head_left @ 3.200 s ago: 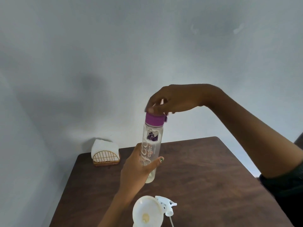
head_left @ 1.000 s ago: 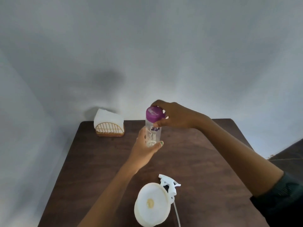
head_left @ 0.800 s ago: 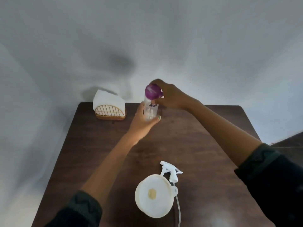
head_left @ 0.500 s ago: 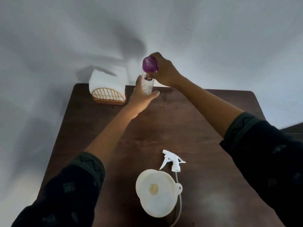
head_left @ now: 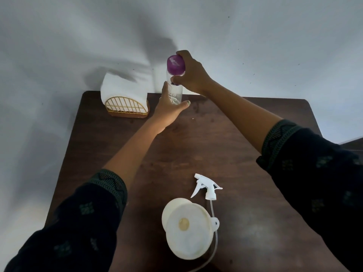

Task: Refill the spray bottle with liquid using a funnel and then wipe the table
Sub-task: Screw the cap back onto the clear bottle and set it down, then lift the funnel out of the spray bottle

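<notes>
A clear water bottle (head_left: pixel 173 93) stands upright at twelve o'clock on the table (head_left: pixel 245 134). The left hand (head_left: pixel 168 109) wraps its body; the right hand (head_left: pixel 191 75), directly above, has fingers curled round the purple cap (head_left: pixel 175 64).

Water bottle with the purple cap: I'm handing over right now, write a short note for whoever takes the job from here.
Left hand grips the water bottle near the table's far edge. Right hand grips its purple cap, which is on.
The funnel sits in the spray bottle at the near edge; the sprayer head lies beside it, off.
The napkins stand in their holder at the far left.
Left: remove funnel, refit sprayer head, wipe table. The spray bottle's fill level can't be seen.
</notes>
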